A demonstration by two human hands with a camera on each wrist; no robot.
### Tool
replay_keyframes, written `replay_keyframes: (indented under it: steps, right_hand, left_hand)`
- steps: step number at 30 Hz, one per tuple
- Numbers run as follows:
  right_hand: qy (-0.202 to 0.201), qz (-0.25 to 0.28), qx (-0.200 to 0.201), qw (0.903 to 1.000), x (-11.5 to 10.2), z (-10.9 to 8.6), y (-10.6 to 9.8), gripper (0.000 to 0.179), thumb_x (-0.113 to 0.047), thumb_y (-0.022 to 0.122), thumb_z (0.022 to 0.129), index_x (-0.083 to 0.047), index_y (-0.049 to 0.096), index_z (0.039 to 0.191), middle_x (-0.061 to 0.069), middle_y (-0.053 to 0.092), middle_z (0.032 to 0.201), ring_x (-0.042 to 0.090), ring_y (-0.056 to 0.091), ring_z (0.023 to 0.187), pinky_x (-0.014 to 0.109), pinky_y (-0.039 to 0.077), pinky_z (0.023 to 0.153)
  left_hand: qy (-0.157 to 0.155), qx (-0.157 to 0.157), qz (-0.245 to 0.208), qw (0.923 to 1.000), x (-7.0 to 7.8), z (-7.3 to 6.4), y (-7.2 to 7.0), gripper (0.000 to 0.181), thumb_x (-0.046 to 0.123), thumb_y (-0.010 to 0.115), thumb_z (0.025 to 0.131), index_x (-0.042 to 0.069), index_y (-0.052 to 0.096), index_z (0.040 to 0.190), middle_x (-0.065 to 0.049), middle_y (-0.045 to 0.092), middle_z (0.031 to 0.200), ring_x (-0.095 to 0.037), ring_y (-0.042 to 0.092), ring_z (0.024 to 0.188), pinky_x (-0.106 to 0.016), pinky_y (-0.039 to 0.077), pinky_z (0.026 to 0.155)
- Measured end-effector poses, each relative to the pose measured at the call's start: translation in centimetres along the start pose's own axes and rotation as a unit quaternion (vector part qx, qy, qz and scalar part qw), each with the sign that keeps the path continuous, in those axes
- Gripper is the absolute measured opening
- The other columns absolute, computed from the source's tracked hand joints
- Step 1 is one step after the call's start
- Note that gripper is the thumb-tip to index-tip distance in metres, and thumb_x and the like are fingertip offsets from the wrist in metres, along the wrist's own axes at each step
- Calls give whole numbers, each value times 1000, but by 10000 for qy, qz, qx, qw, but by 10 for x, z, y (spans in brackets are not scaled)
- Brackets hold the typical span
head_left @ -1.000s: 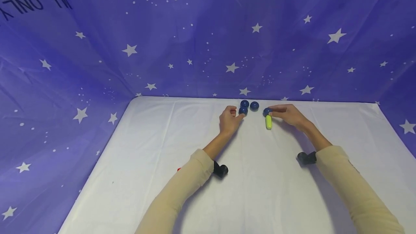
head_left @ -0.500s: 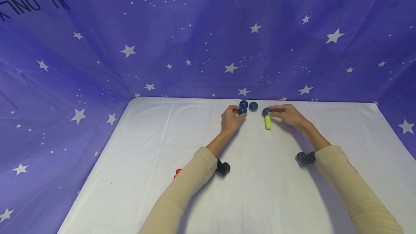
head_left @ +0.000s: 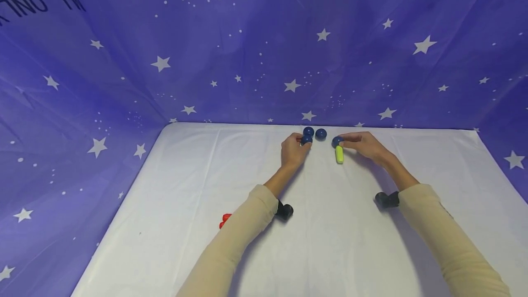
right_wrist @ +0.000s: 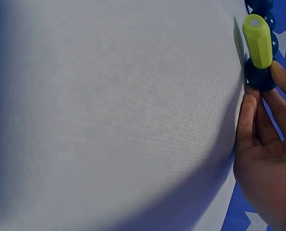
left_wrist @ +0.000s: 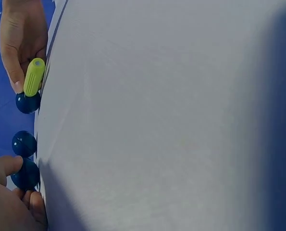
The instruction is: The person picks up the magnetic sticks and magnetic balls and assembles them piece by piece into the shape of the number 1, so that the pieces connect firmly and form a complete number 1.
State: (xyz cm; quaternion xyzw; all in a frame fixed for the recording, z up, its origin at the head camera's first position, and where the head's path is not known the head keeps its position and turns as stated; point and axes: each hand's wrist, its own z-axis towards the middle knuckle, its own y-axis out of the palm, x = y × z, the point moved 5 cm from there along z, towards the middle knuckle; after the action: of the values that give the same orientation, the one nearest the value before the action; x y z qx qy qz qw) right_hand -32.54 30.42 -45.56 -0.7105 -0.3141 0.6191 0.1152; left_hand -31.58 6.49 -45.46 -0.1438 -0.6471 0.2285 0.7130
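Near the table's far edge, my left hand [head_left: 294,154] pinches a glossy dark blue ball [head_left: 306,140] between thumb and fingers. Right behind it sits a second blue ball [head_left: 308,131], and a third blue ball [head_left: 321,134] lies just to the right. Across a small gap, my right hand [head_left: 366,145] holds another blue ball [head_left: 337,141] with thumb and fingertips. A short, ribbed yellow-green highlighter-like stick [head_left: 339,155] lies on the near side of that ball; in the right wrist view the stick [right_wrist: 258,42] overlaps the ball [right_wrist: 261,79], with my thumb close by.
Red objects [head_left: 226,217] lie partly hidden beside my left sleeve [head_left: 235,233]. Black wrist cameras stick out from the left cuff [head_left: 284,211] and right cuff [head_left: 382,200]. A blue star-patterned curtain [head_left: 264,49] rises behind the white-covered table [head_left: 206,173].
My left fingers have closed in around the near blue ball, where they stood to its left before. The left forearm shifted slightly right, uncovering more red. The right hand keeps its hold.
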Motion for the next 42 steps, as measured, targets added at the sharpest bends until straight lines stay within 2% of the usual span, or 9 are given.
replay_keyframes:
  steps: [4,11,21,30,42]
  right_hand:
    - [12,35,-42,10000,-2,-1,0,56,-33,65,97,-1,53,141,26,46,147,45,38,136,58,35,106]
    - [15,58,-38,10000,-3,0,0,55,-31,66,97,-1,54,140,25,46,146,44,39,136,56,37,105]
    - [66,54,-28,10000,-3,0,1,53,-29,65,98,0,54,140,26,46,147,44,40,135,54,38,103]
    - [29,21,-23,10000,-4,-1,1,54,-30,66,97,1,54,140,26,46,146,45,38,136,59,35,106]
    - [35,84,-2,10000,-3,0,1,55,-31,66,97,1,55,139,25,46,146,43,39,136,56,36,104]
  left_hand:
    - [25,-7,-28,10000,1,-1,-1,32,15,78,85,0,71,112,-11,73,98,-22,68,92,-32,52,84]
    - [32,-159,-411,9990,1,-7,-1,33,13,78,84,-1,70,113,-12,74,99,-20,70,92,-29,52,85]
    - [161,-478,-578,9971,10,-25,1,33,9,80,82,-2,70,112,-10,74,94,-15,70,85,-22,52,77]
    - [155,-776,-721,9943,19,-40,10,32,8,82,81,0,70,110,-7,73,92,-7,65,79,-19,50,73]
    - [261,-1186,-769,9896,29,-58,24,31,8,82,81,1,70,108,-4,72,90,-3,61,77,-17,48,73]
